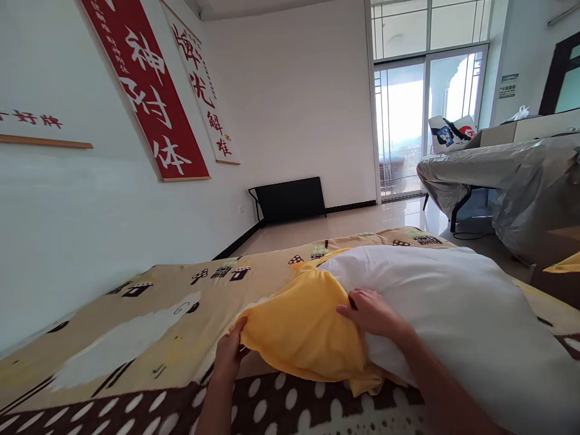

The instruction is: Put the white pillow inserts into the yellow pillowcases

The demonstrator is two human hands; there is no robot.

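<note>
A yellow pillowcase (303, 326) lies bunched over one end of a plump white pillow (457, 314), most of which is bare on the right. My left hand (230, 350) is closed on the pillowcase's left corner, thumb on top. At the line where yellow cloth meets white pillow, my right hand (369, 311) has its fingers curled over the pillowcase's edge, the thumb pointing left across the cloth. The fingertips of this hand are partly hidden. Both lie on a beige and brown patterned blanket (149, 368) with a sheep and white spots.
A wall with hanging scrolls (154, 96) runs along the left. Beyond the blanket, a black folded panel (290, 200) leans at the wall. On the right stands a plastic-covered table (480, 163) holding boxes, near a glass sliding door (403, 121). More yellow cloth (566, 264) shows at the right edge.
</note>
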